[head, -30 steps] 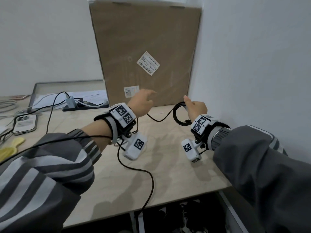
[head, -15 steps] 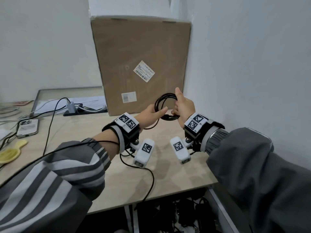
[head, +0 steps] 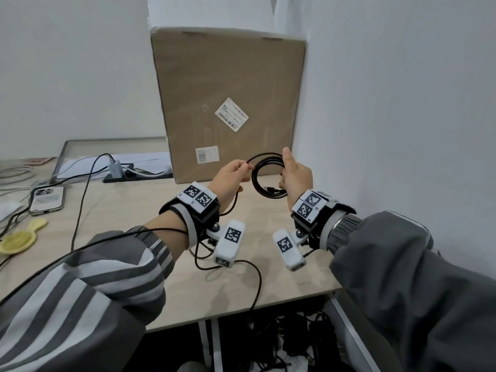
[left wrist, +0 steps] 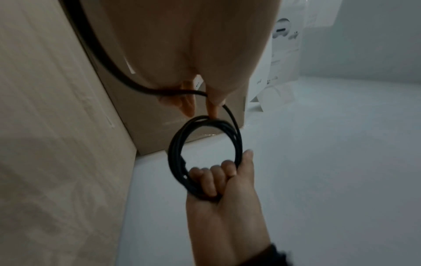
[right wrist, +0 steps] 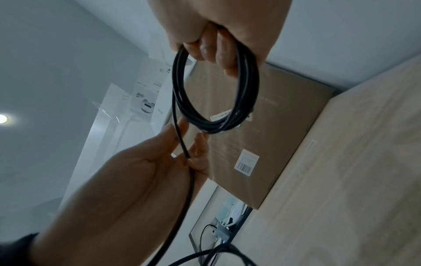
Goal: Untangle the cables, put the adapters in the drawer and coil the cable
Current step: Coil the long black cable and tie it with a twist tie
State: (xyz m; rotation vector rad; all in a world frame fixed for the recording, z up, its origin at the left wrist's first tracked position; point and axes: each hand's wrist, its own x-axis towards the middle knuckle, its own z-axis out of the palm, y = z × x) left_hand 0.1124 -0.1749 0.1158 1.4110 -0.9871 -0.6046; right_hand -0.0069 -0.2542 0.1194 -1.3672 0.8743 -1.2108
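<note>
The black cable [head: 268,181] is hanging as a coil of several loops in the air above the table [head: 150,264], in the grip of the right hand [head: 296,178], whose fingers are curling through the loops with the thumb pointing up. Just left of that grip, the left hand [head: 230,174] is pinching the cable's loose strand, which is trailing from it down toward the table. Beyond both grips a cardboard box [head: 230,98] is standing upright against the wall.
</note>
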